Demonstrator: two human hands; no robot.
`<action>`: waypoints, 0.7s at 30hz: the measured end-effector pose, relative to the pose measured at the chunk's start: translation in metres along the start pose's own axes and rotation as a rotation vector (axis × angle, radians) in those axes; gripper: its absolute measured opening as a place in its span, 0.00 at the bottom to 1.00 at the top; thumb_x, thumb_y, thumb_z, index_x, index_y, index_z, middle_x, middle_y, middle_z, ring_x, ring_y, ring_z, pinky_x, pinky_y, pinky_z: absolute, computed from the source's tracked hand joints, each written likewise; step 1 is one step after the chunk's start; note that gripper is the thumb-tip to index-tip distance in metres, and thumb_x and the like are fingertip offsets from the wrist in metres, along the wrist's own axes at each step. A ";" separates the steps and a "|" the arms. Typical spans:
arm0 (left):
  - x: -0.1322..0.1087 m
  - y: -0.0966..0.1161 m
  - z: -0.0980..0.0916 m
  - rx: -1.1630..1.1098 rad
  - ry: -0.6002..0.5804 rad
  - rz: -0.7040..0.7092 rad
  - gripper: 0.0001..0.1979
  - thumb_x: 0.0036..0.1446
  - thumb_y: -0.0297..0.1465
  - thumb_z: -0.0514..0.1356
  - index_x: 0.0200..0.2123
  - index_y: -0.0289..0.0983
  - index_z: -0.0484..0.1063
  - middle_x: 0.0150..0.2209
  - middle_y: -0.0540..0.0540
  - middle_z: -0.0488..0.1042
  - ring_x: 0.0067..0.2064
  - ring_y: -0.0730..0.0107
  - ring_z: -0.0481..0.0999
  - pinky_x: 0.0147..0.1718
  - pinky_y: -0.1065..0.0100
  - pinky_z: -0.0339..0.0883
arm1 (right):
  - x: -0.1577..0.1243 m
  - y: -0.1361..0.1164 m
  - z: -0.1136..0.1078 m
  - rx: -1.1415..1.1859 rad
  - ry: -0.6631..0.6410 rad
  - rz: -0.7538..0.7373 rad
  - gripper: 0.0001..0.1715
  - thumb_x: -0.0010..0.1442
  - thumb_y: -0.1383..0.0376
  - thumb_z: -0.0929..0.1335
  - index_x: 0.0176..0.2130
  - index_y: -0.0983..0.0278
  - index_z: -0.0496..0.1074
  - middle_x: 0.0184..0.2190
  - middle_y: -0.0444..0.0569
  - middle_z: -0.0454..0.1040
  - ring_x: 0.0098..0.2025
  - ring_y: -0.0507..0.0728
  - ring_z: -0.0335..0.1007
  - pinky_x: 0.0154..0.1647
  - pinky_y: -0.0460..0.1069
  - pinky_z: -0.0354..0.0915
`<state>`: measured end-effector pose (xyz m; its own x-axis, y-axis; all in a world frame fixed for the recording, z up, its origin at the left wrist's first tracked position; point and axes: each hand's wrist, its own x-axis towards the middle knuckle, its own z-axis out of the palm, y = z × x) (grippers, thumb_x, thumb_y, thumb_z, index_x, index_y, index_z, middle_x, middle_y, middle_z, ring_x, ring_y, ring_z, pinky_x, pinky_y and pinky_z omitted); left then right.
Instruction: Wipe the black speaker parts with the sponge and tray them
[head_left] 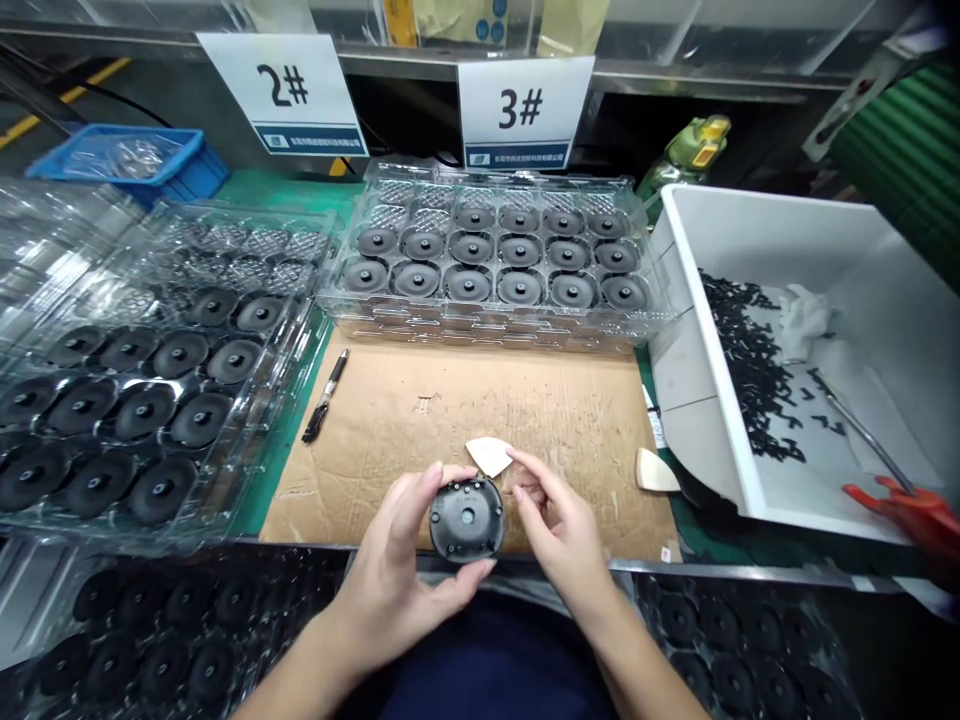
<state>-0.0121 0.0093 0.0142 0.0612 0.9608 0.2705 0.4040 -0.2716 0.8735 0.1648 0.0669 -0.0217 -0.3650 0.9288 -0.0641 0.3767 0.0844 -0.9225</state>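
Black and round, a ribbed part [466, 520] is being cradled at the lower centre of the frame by the left hand [397, 575]. Its thumb and curled fingers are being kept half closed around the rim, over the near edge of a cardboard sheet [420, 420]. Just to the right, a white wedge [489, 455] is being pinched between thumb and forefinger of the right hand [559, 520], the remaining fingers being left loose.

Since the part is being gripped by its rim alone, a slip is being risked: it could be dropped past the tabletop [279, 462] edge towards the lap. The wedge, being held by so little, could be let fall as easily.

At the left, clear trays [150, 400] of black discs are being stacked, with a blue crate [127, 160] at upper left. A pen [326, 395] is lying on the cardboard's left edge. Behind it another filled tray [495, 260] is standing beneath signs marked 2# [281, 90] and 3# [521, 105]. A second wedge [656, 470] is resting against a white bin [750, 480] of small black pieces [750, 370]; a red-handled tool [915, 510] is protruding at the far right.
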 end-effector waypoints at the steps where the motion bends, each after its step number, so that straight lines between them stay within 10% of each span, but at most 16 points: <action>1: 0.000 -0.002 0.001 0.071 -0.010 0.038 0.50 0.46 0.19 0.63 0.62 0.48 0.34 0.52 0.41 0.66 0.53 0.61 0.67 0.53 0.57 0.60 | -0.003 0.001 0.000 -0.002 0.006 -0.006 0.20 0.61 0.68 0.61 0.53 0.55 0.63 0.36 0.44 0.71 0.30 0.51 0.67 0.32 0.46 0.64; 8: 0.003 -0.002 -0.005 0.085 -0.044 -0.094 0.46 0.46 0.26 0.65 0.62 0.44 0.42 0.52 0.41 0.67 0.53 0.63 0.67 0.52 0.61 0.61 | -0.003 -0.005 -0.015 -0.096 -0.151 -0.366 0.23 0.62 0.67 0.62 0.57 0.56 0.60 0.44 0.50 0.68 0.42 0.55 0.64 0.42 0.50 0.62; 12: 0.009 -0.002 -0.009 -0.176 -0.167 -0.446 0.09 0.53 0.36 0.59 0.37 0.41 0.74 0.35 0.47 0.78 0.39 0.66 0.75 0.39 0.69 0.68 | 0.000 -0.013 -0.011 0.021 -0.147 -0.358 0.23 0.63 0.53 0.58 0.29 0.64 0.73 0.23 0.47 0.67 0.27 0.53 0.61 0.29 0.48 0.57; 21: 0.034 -0.014 -0.030 -0.282 0.121 -0.648 0.15 0.47 0.43 0.61 0.18 0.39 0.75 0.21 0.49 0.75 0.27 0.67 0.73 0.30 0.72 0.66 | 0.089 -0.025 0.007 0.154 -0.042 -0.328 0.33 0.66 0.54 0.51 0.26 0.65 0.73 0.17 0.44 0.65 0.23 0.51 0.64 0.29 0.46 0.59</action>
<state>-0.0435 0.0437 0.0233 -0.2197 0.9251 -0.3097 0.0725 0.3320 0.9405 0.1166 0.1444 -0.0068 -0.4807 0.8455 0.2323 0.1025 0.3173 -0.9428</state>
